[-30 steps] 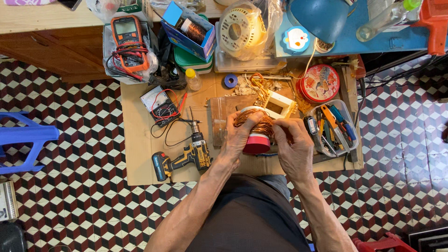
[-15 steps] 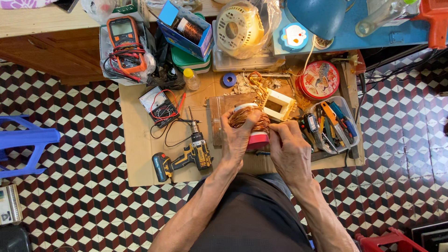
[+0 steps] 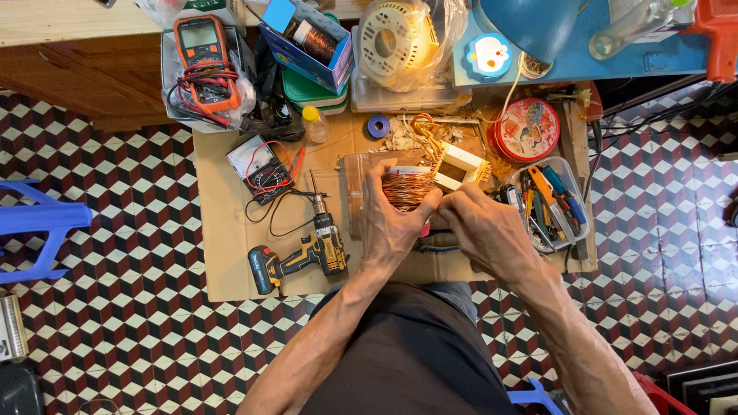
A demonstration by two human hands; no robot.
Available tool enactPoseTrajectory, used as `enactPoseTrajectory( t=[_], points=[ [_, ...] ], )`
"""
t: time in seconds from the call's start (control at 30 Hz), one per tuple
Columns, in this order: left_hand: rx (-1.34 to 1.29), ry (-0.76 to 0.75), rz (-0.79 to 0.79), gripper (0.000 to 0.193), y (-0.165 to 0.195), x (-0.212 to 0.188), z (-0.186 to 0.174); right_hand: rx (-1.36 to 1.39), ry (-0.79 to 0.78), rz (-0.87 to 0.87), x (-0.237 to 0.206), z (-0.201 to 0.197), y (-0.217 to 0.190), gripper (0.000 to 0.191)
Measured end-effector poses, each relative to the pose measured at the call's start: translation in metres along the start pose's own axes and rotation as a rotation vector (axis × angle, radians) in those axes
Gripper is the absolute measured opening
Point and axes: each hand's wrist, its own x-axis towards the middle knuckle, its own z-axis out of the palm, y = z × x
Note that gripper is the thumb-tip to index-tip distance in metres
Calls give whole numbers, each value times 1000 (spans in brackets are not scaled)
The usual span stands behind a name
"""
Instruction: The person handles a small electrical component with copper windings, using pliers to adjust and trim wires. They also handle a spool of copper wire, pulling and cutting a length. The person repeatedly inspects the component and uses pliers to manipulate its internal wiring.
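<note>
My left hand (image 3: 390, 223) wraps around a coil of copper wire (image 3: 407, 189) with a pale band at its top, held over a cardboard sheet (image 3: 223, 230) on the tiled floor. My right hand (image 3: 480, 227) pinches at the coil's right side, fingertips touching it. A white square plastic frame (image 3: 459, 166) lies just beyond the coil, with loose copper strands behind it. Something red shows under my hands, mostly hidden.
A yellow cordless drill (image 3: 304, 253) lies left of my hands. Farther left are a small meter (image 3: 260, 165) with leads and an orange multimeter (image 3: 201, 58). A clear tray of hand tools (image 3: 550, 204) and a red round tin (image 3: 526, 129) sit right. A blue stool (image 3: 34, 227) stands far left.
Both hands have shifted slightly up and away with the coil; more of the copper winding shows and the red object beneath is now mostly covered.
</note>
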Motion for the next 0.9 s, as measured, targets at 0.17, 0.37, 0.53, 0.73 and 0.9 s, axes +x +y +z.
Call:
enactPoseTrajectory(
  t=[0.17, 0.37, 0.53, 0.73, 0.9],
  points=[
    [-221, -181, -203, 82, -4, 5, -7, 396, -34, 278, 9, -1, 9, 13],
    [-468, -212, -329, 81, -13, 1, -6, 724, -55, 573, 3, 11, 17, 15],
    [-704, -159, -475, 75, -17, -6, 0, 859, 57, 525, -9, 27, 21, 16],
    [-1033, -120, -723, 63, -18, -5, -2, 979, 133, 709, -26, 43, 25, 16],
    [-1201, -218, -751, 61, -16, -11, -13, 1087, 156, 638, -33, 56, 30, 15]
  ],
)
